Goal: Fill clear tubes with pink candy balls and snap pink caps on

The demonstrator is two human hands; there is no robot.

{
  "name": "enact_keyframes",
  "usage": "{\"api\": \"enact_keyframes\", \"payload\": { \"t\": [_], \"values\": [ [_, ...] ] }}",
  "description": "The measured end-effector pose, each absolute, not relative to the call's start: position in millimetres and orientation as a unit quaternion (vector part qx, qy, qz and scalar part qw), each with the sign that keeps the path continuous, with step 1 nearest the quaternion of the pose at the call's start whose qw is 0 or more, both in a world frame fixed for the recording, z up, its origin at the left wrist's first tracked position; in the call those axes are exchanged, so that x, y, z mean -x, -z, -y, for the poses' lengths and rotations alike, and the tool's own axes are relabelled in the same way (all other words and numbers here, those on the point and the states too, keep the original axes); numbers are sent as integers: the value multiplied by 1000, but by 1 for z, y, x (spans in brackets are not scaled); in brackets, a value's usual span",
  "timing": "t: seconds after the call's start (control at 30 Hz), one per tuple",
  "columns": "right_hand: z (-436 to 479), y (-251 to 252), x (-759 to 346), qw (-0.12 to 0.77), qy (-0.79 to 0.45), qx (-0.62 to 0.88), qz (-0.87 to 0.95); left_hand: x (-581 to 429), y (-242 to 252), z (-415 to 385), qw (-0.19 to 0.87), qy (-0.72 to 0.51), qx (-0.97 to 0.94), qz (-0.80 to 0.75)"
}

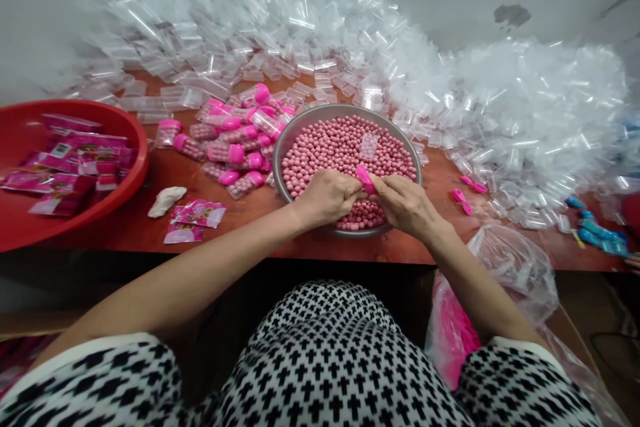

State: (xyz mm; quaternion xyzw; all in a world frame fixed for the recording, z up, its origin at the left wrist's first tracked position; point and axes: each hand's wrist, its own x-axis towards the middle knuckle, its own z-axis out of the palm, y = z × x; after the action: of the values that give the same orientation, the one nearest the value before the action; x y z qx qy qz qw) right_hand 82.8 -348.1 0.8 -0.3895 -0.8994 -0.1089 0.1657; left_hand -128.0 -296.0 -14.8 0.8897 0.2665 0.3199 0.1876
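Over the metal bowl (345,110) of pink beads (320,147), my two hands meet with their fingertips close together. Between them a bright pink plastic cap (366,179) sticks up, pinched by my right hand (407,205). My left hand (325,197) is closed, its fingers against the cap's other side; whatever it grips is hidden by the fingers. A small clear tube (369,145) lies on the beads just beyond the cap. Left of the bowl is a pile of bead-filled tubes with pink caps (235,140).
A huge heap of clear tubes (320,20) lines the wall. At left stand a red basin (137,167) with pink packets, two loose packets (200,212) and a white lump (167,201). Loose pink caps (461,201) and a plastic bag (520,267) are at right, with blue pieces (600,233) farther off.
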Motion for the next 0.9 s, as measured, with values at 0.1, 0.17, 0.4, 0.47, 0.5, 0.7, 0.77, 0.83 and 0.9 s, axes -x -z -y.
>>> {"api": "enact_keyframes", "payload": {
  "t": [0.1,0.17,0.4,0.47,0.5,0.7,0.77,0.83,0.9],
  "values": [
    [345,-6,-85,153,119,410,891,126,10,292,245,-291,-880,-283],
    [348,-18,-84,143,164,426,879,123,6,291,288,-264,-875,-286],
    [342,-48,-68,69,124,359,923,118,7,288,430,-299,-802,-288],
    [338,-41,-68,79,108,408,903,120,8,286,482,-309,-770,-283],
    [337,-35,-69,89,102,436,890,121,8,285,503,-322,-750,-285],
    [344,6,-55,214,74,535,814,118,10,284,563,-358,-676,-313],
    [344,14,-46,242,84,555,792,117,10,284,556,-364,-675,-321],
    [341,18,-41,260,102,564,777,118,10,284,558,-369,-671,-320],
    [337,20,-39,269,123,560,774,120,10,283,567,-375,-664,-312]
  ]
}}
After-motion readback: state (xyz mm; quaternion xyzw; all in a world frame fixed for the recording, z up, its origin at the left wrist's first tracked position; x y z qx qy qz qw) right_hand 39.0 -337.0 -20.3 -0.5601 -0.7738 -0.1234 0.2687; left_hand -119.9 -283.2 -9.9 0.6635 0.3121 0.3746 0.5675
